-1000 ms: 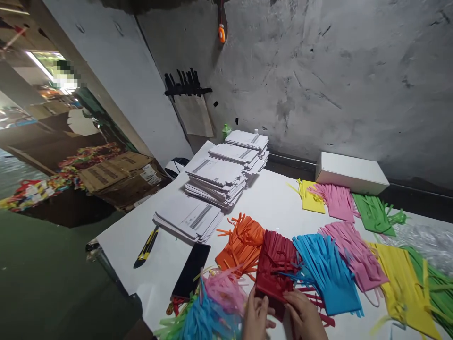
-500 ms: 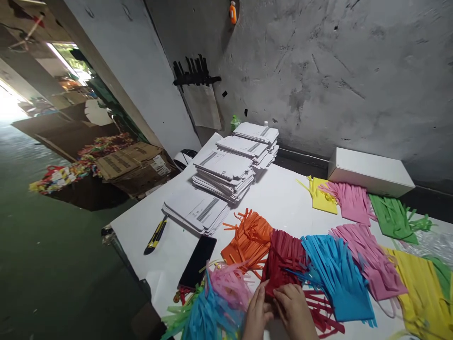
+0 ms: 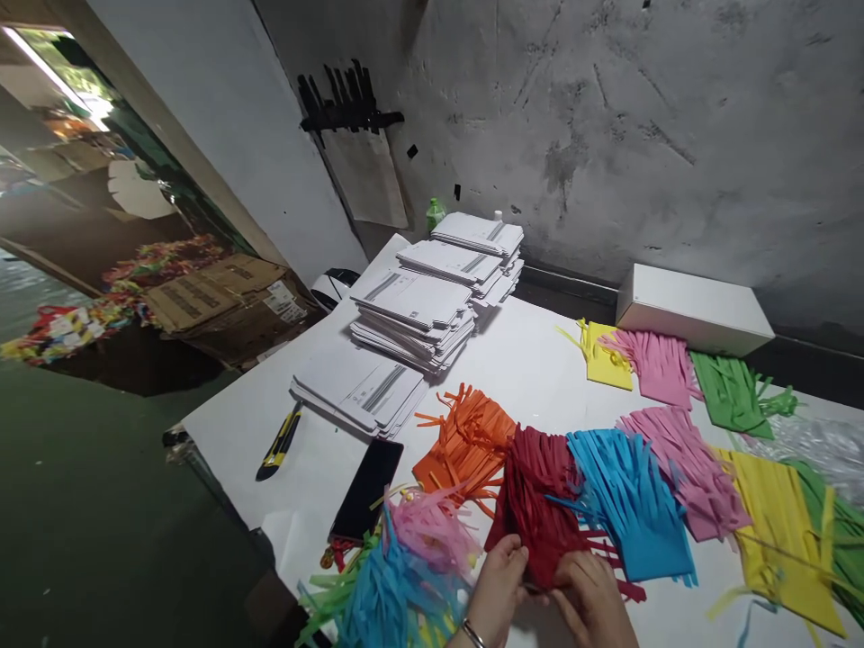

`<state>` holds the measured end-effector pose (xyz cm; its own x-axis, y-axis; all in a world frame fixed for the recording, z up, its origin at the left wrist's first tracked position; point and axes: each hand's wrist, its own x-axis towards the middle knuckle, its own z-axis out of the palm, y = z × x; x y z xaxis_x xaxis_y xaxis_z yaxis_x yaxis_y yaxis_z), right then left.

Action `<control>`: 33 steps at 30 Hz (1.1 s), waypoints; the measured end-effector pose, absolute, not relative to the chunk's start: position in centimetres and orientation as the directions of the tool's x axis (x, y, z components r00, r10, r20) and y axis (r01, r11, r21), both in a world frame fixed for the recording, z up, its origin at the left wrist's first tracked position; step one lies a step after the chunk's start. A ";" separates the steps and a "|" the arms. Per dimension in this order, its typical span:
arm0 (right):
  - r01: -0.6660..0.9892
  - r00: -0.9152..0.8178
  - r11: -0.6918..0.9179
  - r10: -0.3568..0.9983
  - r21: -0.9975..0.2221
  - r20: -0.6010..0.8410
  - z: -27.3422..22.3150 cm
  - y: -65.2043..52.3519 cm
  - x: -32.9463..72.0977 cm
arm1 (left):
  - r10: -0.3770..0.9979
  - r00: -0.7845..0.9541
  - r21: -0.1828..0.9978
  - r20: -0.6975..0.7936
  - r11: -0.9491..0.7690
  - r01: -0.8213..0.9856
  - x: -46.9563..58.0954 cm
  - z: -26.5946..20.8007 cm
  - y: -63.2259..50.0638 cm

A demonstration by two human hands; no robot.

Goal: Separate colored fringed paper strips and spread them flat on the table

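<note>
Fingers of the left hand [image 3: 498, 576] and right hand [image 3: 594, 601] pinch the near edge of the red fringed paper [image 3: 540, 504] on the white table [image 3: 526, 369] (between orange and blue pieces); one closed white box [image 3: 695, 309] and four white sheet stacks [image 3: 418, 315] behind.

Phone [image 3: 366, 489] left of fringe stack [image 3: 540, 504] — box [image 3: 695, 310] behind.

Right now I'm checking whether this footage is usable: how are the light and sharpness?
Head view: dim indoor light, blown-out glare at the doorway; wide-angle tilt leans the wall; both hands, left hand, right hand, on the red fringed paper look sharp, cropped by the bottom edge.
</note>
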<state>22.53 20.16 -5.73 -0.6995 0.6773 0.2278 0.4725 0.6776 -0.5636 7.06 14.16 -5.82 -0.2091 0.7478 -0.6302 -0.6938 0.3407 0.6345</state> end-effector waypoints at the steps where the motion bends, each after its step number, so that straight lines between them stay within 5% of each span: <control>1: 0.497 -0.687 0.613 0.710 -0.615 0.153 -5.4 20.1 22.6 | 0.751 -0.211 0.649 -0.626 0.352 -0.675 7.2 -5.9 14.1; 5: 0.626 -0.525 0.249 0.836 -0.739 -0.162 -4.3 20.2 21.9 | 0.791 -0.163 0.659 -0.589 0.353 -0.665 8.0 -6.2 13.8; 9: 0.675 -0.405 0.091 0.875 -0.732 -0.265 -4.2 20.2 21.2 | 0.799 -0.182 0.713 -0.573 0.377 -0.591 9.1 -6.8 13.4; 16: 0.365 -0.186 -0.320 0.895 -0.875 -0.405 -4.1 19.0 21.7 | 0.766 -0.225 0.688 -0.602 0.355 -0.633 9.5 -6.1 13.1; 24: 0.217 -0.133 -0.401 0.891 -0.890 -0.433 -3.2 17.4 22.2 | 0.723 -0.227 0.645 -0.653 0.373 -0.668 10.4 -6.2 13.5; 33: -0.018 0.179 -0.537 0.828 -0.843 -0.531 -6.6 13.6 22.0 | 0.690 -0.257 0.556 -0.676 0.250 -0.792 11.9 -5.4 13.4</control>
<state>22.04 13.55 -6.62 0.1791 0.8279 -0.5314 -0.0181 -0.5373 -0.8432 11.86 13.41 -5.37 -0.2568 0.6903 -0.6764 -0.7923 0.2503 0.5564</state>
